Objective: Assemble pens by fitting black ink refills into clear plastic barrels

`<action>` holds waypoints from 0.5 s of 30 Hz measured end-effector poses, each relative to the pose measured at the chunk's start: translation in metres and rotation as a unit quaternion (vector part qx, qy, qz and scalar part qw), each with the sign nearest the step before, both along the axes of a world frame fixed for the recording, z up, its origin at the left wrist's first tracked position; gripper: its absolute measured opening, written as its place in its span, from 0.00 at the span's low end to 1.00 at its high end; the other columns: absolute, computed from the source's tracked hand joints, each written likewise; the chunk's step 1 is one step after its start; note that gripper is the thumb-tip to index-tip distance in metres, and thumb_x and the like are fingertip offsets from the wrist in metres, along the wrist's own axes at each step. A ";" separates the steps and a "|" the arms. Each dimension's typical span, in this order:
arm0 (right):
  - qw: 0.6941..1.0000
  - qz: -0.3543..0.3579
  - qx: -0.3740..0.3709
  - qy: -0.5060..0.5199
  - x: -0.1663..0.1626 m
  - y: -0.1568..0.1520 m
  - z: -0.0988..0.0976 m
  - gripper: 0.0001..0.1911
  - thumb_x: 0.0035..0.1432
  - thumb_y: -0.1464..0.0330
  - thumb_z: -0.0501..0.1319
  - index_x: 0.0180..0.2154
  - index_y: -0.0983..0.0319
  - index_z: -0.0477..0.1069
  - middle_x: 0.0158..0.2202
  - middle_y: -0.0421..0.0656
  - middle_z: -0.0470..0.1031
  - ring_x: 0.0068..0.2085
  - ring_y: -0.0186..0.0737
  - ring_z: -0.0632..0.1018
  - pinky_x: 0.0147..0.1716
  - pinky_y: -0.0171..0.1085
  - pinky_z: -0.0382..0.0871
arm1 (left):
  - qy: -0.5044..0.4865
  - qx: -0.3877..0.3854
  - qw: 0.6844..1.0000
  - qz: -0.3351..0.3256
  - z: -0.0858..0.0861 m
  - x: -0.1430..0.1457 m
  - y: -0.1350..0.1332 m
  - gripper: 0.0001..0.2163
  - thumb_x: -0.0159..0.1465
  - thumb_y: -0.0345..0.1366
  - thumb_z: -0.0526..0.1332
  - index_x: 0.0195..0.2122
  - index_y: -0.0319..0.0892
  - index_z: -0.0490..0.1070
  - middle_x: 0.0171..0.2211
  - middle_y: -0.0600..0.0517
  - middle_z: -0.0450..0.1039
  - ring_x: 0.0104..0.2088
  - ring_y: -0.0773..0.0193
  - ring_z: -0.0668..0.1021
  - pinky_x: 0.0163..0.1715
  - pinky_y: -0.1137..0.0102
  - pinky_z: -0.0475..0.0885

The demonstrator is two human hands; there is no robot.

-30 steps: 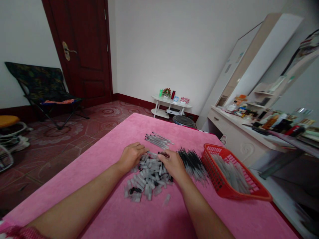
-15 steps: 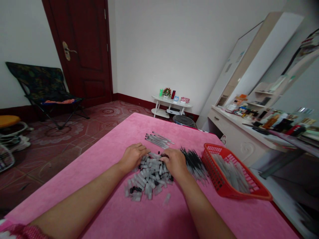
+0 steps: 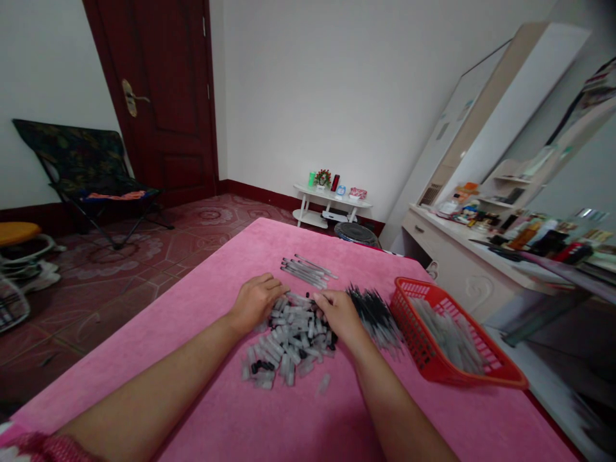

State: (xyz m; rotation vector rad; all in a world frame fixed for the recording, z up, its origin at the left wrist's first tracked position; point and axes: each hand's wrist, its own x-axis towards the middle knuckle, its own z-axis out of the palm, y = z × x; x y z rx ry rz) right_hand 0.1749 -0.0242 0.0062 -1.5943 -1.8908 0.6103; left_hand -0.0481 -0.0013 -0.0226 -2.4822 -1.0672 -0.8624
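Translucent caps (image 3: pixel 274 346) lie in a loose heap on the pink-covered surface (image 3: pixel 206 410), between the left hand (image 3: pixel 257 301) and the right hand (image 3: pixel 340 314). Both hands are narrow, fingers bent at the far part of the heap; whether either grips a piece cannot be determined. Grey pens (image 3: pixel 304 272) lie on the far side; thin dark rods (image 3: pixel 375 314) and a red basket (image 3: pixel 505 378) are positioned to the right.

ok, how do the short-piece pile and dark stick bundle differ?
Shape: the pile is short, stubby pieces; the bundle is long, thin sticks. Colour: the pile is mostly translucent grey; the bundle is black toward its far end. Pose: the pile points every way; the bundle runs roughly one way. Both lie on the pink cloth.
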 end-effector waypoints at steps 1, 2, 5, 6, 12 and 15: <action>1.000 0.002 -0.007 0.016 0.000 0.001 -0.001 0.23 0.61 0.58 0.51 0.22 0.64 0.73 0.18 0.41 0.71 0.21 0.33 0.70 0.22 0.30 0.54 | 0.001 -0.001 1.000 0.000 0.000 0.000 0.000 0.10 0.66 0.34 0.53 0.41 0.43 0.73 0.31 0.50 0.73 0.34 0.62 0.70 0.34 0.69 0.66; 1.000 0.004 -0.012 0.024 0.000 0.001 -0.003 0.23 0.60 0.57 0.51 0.22 0.64 0.72 0.18 0.40 0.70 0.21 0.33 0.69 0.21 0.30 0.54 | 0.003 -0.002 1.000 0.001 0.000 0.000 0.000 0.10 0.66 0.35 0.53 0.41 0.43 0.73 0.31 0.50 0.73 0.34 0.62 0.70 0.34 0.69 0.66; 1.000 0.013 -0.006 0.027 0.000 0.001 -0.005 0.20 0.56 0.58 0.56 0.20 0.64 0.71 0.17 0.39 0.69 0.21 0.32 0.68 0.21 0.29 0.53 | 0.011 -0.008 1.000 0.000 -0.001 0.000 0.001 0.10 0.66 0.36 0.52 0.41 0.43 0.73 0.31 0.50 0.73 0.35 0.62 0.70 0.34 0.68 0.66; 0.999 0.014 -0.001 0.030 0.000 0.000 -0.005 0.19 0.55 0.58 0.57 0.20 0.64 0.71 0.17 0.39 0.69 0.21 0.32 0.68 0.21 0.29 0.54 | 0.013 -0.010 1.000 -0.001 -0.001 0.000 0.001 0.10 0.66 0.36 0.52 0.41 0.43 0.73 0.31 0.50 0.73 0.35 0.62 0.70 0.34 0.68 0.66; 0.999 -0.004 0.043 0.012 0.001 -0.003 0.004 0.06 0.47 0.66 0.62 0.28 0.62 0.75 0.23 0.38 0.74 0.26 0.35 0.72 0.25 0.30 0.58 | 0.007 -0.013 1.000 0.000 -0.002 -0.001 0.001 0.11 0.66 0.34 0.52 0.42 0.43 0.73 0.32 0.49 0.73 0.34 0.62 0.71 0.34 0.68 0.65; 0.995 -0.010 0.086 -0.047 0.005 -0.005 0.012 0.05 0.45 0.72 0.63 0.29 0.60 0.74 0.25 0.37 0.74 0.28 0.34 0.73 0.27 0.31 0.59 | 0.001 -0.029 1.000 0.005 -0.001 -0.004 0.003 0.10 0.65 0.32 0.53 0.42 0.42 0.73 0.32 0.49 0.73 0.35 0.61 0.71 0.34 0.68 0.66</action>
